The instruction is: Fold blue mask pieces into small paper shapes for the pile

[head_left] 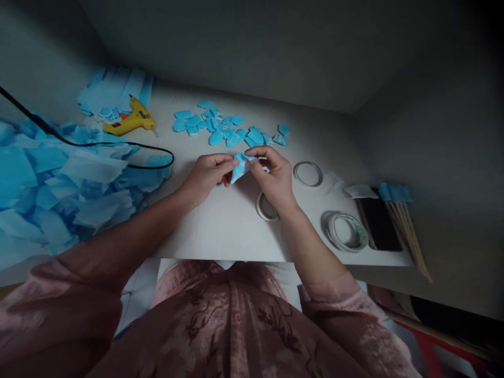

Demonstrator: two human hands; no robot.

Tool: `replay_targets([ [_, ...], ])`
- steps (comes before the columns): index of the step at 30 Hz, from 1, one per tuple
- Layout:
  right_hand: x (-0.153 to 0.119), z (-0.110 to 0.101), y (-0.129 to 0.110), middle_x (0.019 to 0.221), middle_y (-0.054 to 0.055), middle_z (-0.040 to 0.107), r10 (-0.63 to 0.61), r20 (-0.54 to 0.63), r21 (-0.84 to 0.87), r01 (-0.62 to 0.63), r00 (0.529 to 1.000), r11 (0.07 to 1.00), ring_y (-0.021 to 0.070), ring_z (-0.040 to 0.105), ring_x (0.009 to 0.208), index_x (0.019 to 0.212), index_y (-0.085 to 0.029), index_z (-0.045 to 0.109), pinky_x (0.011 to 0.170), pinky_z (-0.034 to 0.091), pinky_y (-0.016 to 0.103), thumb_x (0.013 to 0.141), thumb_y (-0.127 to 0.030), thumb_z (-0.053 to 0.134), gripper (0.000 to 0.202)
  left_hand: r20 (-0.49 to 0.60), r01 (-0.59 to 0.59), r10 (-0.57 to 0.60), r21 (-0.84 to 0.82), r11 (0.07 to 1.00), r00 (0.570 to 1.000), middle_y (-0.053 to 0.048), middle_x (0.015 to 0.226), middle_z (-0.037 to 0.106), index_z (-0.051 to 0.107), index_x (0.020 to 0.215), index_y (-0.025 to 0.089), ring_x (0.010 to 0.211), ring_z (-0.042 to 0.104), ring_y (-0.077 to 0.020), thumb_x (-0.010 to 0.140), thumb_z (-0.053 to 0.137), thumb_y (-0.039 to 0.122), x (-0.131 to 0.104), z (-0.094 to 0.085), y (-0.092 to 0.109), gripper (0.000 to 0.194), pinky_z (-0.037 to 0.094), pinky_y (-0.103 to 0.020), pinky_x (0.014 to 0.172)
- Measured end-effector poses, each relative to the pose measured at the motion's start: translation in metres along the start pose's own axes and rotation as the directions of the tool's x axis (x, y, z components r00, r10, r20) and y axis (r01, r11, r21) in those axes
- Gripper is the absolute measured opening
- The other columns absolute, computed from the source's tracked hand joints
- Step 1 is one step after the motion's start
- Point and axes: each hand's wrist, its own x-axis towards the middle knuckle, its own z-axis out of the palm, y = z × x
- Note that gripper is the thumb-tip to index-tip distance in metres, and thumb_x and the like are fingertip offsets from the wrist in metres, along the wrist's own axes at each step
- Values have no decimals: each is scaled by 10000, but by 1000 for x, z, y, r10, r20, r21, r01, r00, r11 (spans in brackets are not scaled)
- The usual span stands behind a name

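Between my two hands is a small blue-and-white piece of thin fabric (pixel 239 169), partly folded. My left hand (pixel 208 176) pinches its left side between thumb and fingers. On the other side, my right hand (pixel 275 176) grips it by thumb and forefinger, hiding part of that edge. Just beyond my hands lie several folded blue pieces (pixel 216 124) in a loose group on the white table (pixel 220 226). A roll of tape (pixel 261 206) sits under my right wrist, partly covered by it.
Cut blue and white sheets (pixel 55 184) heap up at left. A yellow glue gun (pixel 136 118) with a black cord (pixel 98 143) lies behind them, near stacked blue sheets (pixel 118 86). At right are a tape ring (pixel 307 174), tape rolls (pixel 354 233), a phone (pixel 381 223) and blue-tipped wooden sticks (pixel 405 226).
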Motion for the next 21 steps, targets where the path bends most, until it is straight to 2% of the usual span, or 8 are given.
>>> replay_targets([
  [4,2,0,4,1092,36,761,108,56,151,-115,993,982,209,714,1021,1228,-266,695,867,582,369,885,-535,724,437,4,-18,18,39,999,1000,-7,569,586,649,605,183,533,510,-106,809,781,430,-1,0,1,346,365,-282,546],
  [7,3,0,6,995,20,750,173,72,176,-183,982,967,203,699,944,1200,-274,720,857,583,372,805,-585,801,509,15,-42,41,75,996,999,0,550,574,655,595,185,526,499,-105,799,787,438,-2,1,2,351,356,-283,541],
  [9,3,0,5,939,6,737,190,72,169,-200,979,965,182,674,889,1089,-261,747,835,570,351,783,-548,825,427,22,-45,43,99,994,999,6,535,571,675,609,185,520,490,-105,782,798,437,-3,2,4,329,355,-281,537],
  [13,2,1,2,833,-14,696,176,75,137,-185,981,973,140,610,780,890,-218,728,756,518,303,820,-387,778,189,30,-41,38,125,991,999,14,525,572,684,622,179,503,483,-96,763,794,429,-4,3,4,308,357,-268,525],
  [16,1,3,-1,835,-11,714,95,32,105,-98,995,990,133,612,779,856,-202,727,751,501,290,827,-286,746,90,27,-35,32,144,989,999,18,526,564,670,623,174,506,489,-91,773,772,435,-3,3,4,318,365,-254,523],
  [21,-2,3,-6,898,1,759,-9,22,-1,9,1000,1000,145,663,844,878,-210,758,810,517,300,871,-234,705,58,22,-15,11,160,987,1000,18,540,561,662,645,167,525,494,-91,795,746,415,-2,2,4,302,379,-242,533],
])
